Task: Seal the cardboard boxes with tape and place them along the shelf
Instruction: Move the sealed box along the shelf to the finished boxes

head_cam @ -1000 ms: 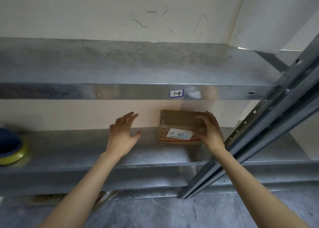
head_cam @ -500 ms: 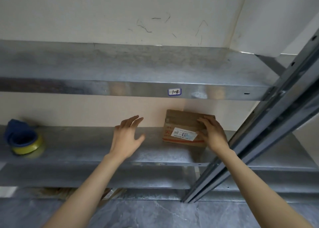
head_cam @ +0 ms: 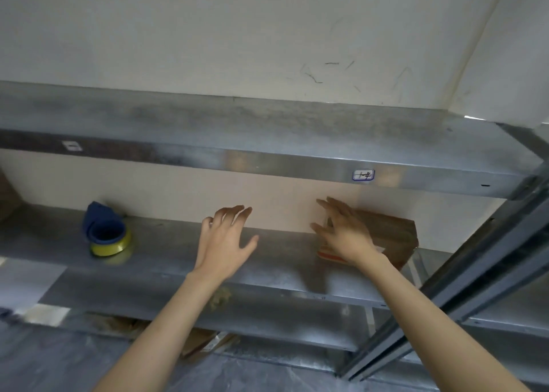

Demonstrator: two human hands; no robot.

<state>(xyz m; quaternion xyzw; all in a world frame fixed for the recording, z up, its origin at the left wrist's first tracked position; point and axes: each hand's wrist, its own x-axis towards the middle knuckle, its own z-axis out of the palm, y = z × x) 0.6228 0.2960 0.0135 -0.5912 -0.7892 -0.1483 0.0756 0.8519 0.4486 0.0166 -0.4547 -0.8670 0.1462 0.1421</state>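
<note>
I'm seeing the cardboard box (head_cam: pixel 392 237) sitting on the middle shelf (head_cam: pixel 166 252), at the right end, back against the wall (head_cam: pixel 237 35) and near the upright post (head_cam: pixel 475 273). Red print is showing at its lower left front corner.

Right hand (head_cam: pixel 346 232) is hanging in front of the box's left part with fingers straight and spread, gripping nothing. I can't tell whether the palm is touching the cardboard.

Left hand (head_cam: pixel 221 240) is hovering over bare shelf metal to the left of the box, apart from it. Its fingers are splayed, thumb out, holding nothing.

Blue tape dispenser (head_cam: pixel 108 232) with a yellow roll is standing on the same shelf, far left, well apart from both hands.

Upper shelf (head_cam: pixel 267 142) is running across above, with a small handwritten label (head_cam: pixel 363 175) sticking to its front edge, just above the box.

Under the middle shelf I'm making out brown cardboard pieces (head_cam: pixel 202 342), too blurred to say more.
</note>
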